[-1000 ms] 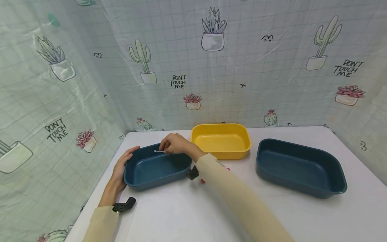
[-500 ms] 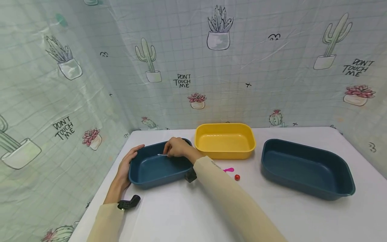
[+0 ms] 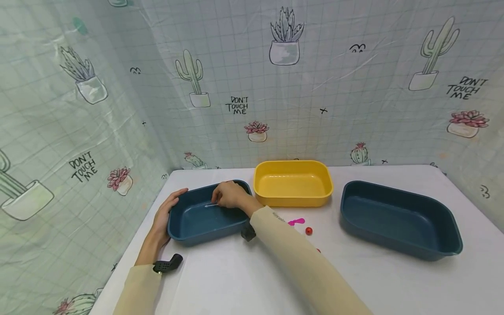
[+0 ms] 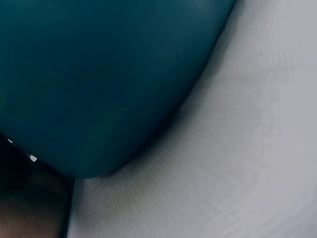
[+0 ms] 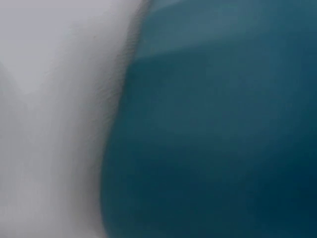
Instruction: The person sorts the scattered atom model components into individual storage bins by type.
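Observation:
My left hand [image 3: 163, 216] grips the left end of a dark blue plastic bin [image 3: 206, 236], its fingers round the back-left corner. Inside that bin, low over its floor, my right hand [image 3: 231, 195] pinches a thin, whitish stick [image 3: 210, 205] that points left; its kind is too small to make out. The left wrist view is mostly filled by the bin's outer wall [image 4: 109, 89], with a dark bit of hand at lower left. In the right wrist view only the blue wall [image 5: 208, 124] and white tabletop show.
A yellow bin [image 3: 293, 201] stands at the back middle, a second blue bin [image 3: 397, 239] on the right. Between them and my right sleeve lie a pink plastic piece [image 3: 298, 221] and a small red ball [image 3: 309, 231]. A patterned curtain [image 3: 295, 109] encloses the table.
My right hand has lowered slightly inside the bin, still pinching the stick. The head view has shifted, uncovering the pink piece and red ball beside the sleeve. My left hand keeps its hold.

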`<state>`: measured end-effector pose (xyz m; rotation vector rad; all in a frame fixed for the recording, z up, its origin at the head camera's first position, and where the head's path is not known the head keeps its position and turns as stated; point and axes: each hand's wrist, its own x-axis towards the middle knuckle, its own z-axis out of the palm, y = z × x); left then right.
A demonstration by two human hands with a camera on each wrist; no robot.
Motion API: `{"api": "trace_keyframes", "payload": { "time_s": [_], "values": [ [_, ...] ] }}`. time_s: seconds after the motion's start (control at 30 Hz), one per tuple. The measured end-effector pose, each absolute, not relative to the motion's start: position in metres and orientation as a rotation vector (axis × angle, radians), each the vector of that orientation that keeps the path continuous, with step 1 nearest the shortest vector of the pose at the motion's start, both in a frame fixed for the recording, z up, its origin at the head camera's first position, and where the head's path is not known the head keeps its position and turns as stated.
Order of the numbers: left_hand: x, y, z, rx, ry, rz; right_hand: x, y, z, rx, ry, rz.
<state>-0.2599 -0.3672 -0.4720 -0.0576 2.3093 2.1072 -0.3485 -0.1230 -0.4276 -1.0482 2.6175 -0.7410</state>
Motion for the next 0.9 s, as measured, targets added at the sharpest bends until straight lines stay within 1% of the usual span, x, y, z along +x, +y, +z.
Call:
{"api": "trace_keyframes", "payload": {
  "time_s": [0.9],
  "values": [
    [-0.2623,-0.3682,-0.4744,-0.031,2.293,2.123,-0.3428,-0.1267,-0.4330,-1.077,2.698,-0.649]
  ]
}}
